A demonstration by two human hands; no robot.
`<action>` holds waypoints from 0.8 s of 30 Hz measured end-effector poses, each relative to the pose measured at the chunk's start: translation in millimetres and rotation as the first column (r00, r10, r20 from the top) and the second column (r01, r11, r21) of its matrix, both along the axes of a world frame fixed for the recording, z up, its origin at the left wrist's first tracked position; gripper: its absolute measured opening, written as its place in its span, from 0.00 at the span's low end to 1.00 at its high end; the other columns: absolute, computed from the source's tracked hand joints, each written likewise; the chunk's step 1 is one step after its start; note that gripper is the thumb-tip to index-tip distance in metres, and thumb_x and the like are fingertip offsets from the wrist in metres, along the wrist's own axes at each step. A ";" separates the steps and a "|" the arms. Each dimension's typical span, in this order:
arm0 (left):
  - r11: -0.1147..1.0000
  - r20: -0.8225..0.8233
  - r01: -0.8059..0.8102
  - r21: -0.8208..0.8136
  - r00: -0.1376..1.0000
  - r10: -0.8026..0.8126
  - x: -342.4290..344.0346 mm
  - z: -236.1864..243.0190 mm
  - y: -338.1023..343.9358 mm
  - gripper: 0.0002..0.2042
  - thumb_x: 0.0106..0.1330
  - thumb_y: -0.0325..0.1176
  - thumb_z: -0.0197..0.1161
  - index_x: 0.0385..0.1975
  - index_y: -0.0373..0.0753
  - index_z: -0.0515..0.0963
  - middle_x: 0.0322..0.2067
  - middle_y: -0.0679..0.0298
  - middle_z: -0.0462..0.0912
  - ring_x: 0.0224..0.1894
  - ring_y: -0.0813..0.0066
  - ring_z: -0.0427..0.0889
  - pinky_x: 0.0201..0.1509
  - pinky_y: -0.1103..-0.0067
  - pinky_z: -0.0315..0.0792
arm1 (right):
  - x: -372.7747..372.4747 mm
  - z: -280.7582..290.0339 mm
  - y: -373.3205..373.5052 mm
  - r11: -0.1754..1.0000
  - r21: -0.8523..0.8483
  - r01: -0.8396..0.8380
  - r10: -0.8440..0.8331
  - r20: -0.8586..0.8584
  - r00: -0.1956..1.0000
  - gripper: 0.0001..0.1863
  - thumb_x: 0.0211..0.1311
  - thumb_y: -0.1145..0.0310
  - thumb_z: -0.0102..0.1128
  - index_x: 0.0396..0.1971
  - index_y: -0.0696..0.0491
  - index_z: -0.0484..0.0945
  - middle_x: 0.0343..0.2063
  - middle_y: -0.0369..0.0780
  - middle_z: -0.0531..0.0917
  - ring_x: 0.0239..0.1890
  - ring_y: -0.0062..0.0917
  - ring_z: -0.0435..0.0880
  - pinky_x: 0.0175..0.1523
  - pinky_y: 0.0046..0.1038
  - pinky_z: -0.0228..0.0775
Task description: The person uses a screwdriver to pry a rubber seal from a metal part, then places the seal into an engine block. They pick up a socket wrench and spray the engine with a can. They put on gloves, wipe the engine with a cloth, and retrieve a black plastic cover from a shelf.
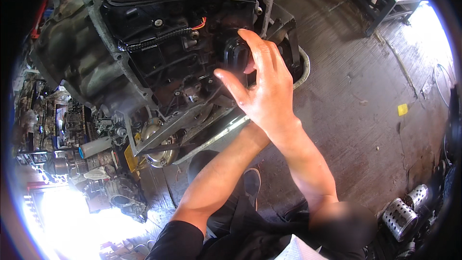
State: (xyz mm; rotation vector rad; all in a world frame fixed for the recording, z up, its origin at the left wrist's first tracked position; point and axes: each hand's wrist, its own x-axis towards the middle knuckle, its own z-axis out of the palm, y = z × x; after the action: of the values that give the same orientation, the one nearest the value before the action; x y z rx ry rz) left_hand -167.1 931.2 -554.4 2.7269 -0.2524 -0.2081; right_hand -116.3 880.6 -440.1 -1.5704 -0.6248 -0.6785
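I see the right hand (270,86) spread wide around the black rounded part (235,54), right of centre on the engine (159,0), grip unclear; the left hand is hidden. Whether it's seated or loose, I can't tell.

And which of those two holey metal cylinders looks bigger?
The lower-left cylinder at the picture's lower right: it looks wider and longer than the upper-right cylinder beside it.

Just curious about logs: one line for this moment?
right hand: spread at rounded black part, grip unclear | left hand: blocked from view | location: engine
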 end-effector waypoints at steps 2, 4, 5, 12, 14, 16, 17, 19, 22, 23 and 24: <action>1.000 -0.008 0.010 -0.001 1.000 -0.010 -3.3 -2.7 -0.4 0.16 0.67 0.37 0.57 0.54 0.45 0.78 0.53 0.53 0.82 0.52 0.55 0.84 0.47 0.60 0.78 | -6.5 4.5 -3.6 1.000 0.014 -0.007 0.008 -0.045 0.999 0.37 0.43 0.70 0.82 0.57 0.54 0.77 0.37 0.39 0.81 0.28 0.24 0.77 0.34 0.24 0.74; 1.000 -0.016 0.022 -0.006 1.000 -0.023 -5.6 -6.3 -0.5 0.16 0.67 0.37 0.57 0.54 0.45 0.78 0.54 0.53 0.82 0.52 0.55 0.84 0.47 0.60 0.79 | -13.9 9.5 -10.9 0.999 0.032 -0.021 0.023 -0.083 0.996 0.36 0.44 0.72 0.80 0.57 0.55 0.77 0.37 0.40 0.81 0.30 0.24 0.79 0.34 0.24 0.76; 1.000 -0.021 0.025 -0.009 0.999 -0.025 -6.2 -8.7 0.0 0.16 0.67 0.37 0.57 0.54 0.45 0.78 0.54 0.52 0.82 0.52 0.55 0.84 0.46 0.60 0.79 | -17.8 11.5 -17.5 0.997 0.067 -0.048 0.054 -0.094 0.994 0.35 0.44 0.71 0.79 0.57 0.55 0.76 0.38 0.42 0.81 0.34 0.27 0.81 0.36 0.26 0.77; 0.998 -0.048 0.053 -0.015 0.997 -0.053 -9.4 -19.9 1.7 0.16 0.67 0.37 0.57 0.53 0.46 0.78 0.54 0.52 0.82 0.51 0.54 0.85 0.46 0.60 0.79 | -12.1 15.5 -45.9 0.791 0.541 -0.285 0.426 -0.153 0.892 0.33 0.52 0.88 0.72 0.54 0.58 0.63 0.50 0.55 0.79 0.47 0.31 0.85 0.49 0.29 0.84; 0.998 -0.034 0.039 -0.040 0.999 -0.040 -8.8 -17.5 1.4 0.16 0.67 0.36 0.57 0.53 0.46 0.79 0.54 0.52 0.82 0.51 0.54 0.85 0.46 0.60 0.79 | -13.0 14.8 -33.5 0.744 0.628 -0.228 0.320 -0.036 0.947 0.31 0.51 0.89 0.72 0.49 0.56 0.61 0.50 0.56 0.78 0.47 0.31 0.84 0.50 0.30 0.85; 0.997 -0.015 0.024 -0.067 1.000 -0.025 -6.2 -13.3 0.4 0.16 0.67 0.36 0.57 0.53 0.46 0.79 0.54 0.52 0.82 0.51 0.54 0.85 0.46 0.60 0.79 | -9.4 13.4 -15.0 0.779 0.595 -0.196 0.261 -0.024 0.965 0.31 0.51 0.89 0.73 0.46 0.55 0.60 0.50 0.56 0.78 0.47 0.30 0.84 0.51 0.30 0.85; 0.997 -0.008 0.014 -0.077 1.000 -0.015 -4.9 -10.8 0.2 0.16 0.67 0.36 0.57 0.54 0.45 0.79 0.54 0.52 0.82 0.51 0.54 0.85 0.46 0.60 0.79 | -8.8 12.3 -5.8 0.796 0.578 -0.179 0.233 -0.020 0.972 0.31 0.51 0.88 0.73 0.44 0.54 0.59 0.50 0.56 0.78 0.47 0.30 0.84 0.51 0.30 0.85; 0.995 0.012 0.009 -0.096 1.000 -0.008 -2.0 -5.7 1.0 0.16 0.67 0.36 0.57 0.54 0.45 0.79 0.54 0.52 0.82 0.51 0.54 0.85 0.46 0.60 0.79 | -8.9 9.5 10.5 0.790 0.600 -0.127 0.213 -0.073 0.974 0.31 0.48 0.82 0.79 0.39 0.54 0.61 0.46 0.51 0.81 0.46 0.27 0.82 0.50 0.26 0.80; 0.995 0.013 -0.002 -0.097 1.000 0.003 -1.2 -0.1 3.4 0.16 0.67 0.36 0.57 0.54 0.45 0.79 0.54 0.52 0.82 0.52 0.54 0.85 0.46 0.60 0.79 | -10.7 5.4 20.8 0.888 0.459 0.025 0.055 -0.161 0.985 0.25 0.46 0.75 0.83 0.30 0.54 0.66 0.41 0.44 0.84 0.41 0.29 0.80 0.47 0.28 0.74; 0.995 0.014 -0.001 -0.098 1.000 0.003 -1.1 0.8 3.4 0.16 0.67 0.36 0.57 0.54 0.45 0.79 0.54 0.52 0.82 0.52 0.54 0.85 0.46 0.60 0.79 | -13.3 4.8 21.9 0.902 0.429 0.057 0.027 -0.188 0.982 0.24 0.46 0.75 0.82 0.29 0.54 0.67 0.41 0.43 0.85 0.40 0.30 0.79 0.46 0.29 0.73; 0.995 0.014 -0.004 -0.096 1.000 0.005 -1.6 1.5 4.4 0.16 0.67 0.36 0.57 0.54 0.45 0.79 0.54 0.52 0.82 0.52 0.54 0.85 0.46 0.60 0.79 | -15.9 4.4 20.3 0.914 0.396 0.086 0.000 -0.213 0.977 0.23 0.46 0.75 0.82 0.28 0.54 0.68 0.42 0.42 0.85 0.40 0.32 0.78 0.46 0.30 0.73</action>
State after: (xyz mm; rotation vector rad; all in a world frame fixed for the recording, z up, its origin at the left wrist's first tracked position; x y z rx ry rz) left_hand -168.7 935.5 -552.9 2.6344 -0.2536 -0.1707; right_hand -132.2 900.9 -435.7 -1.2478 -0.2690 -0.6187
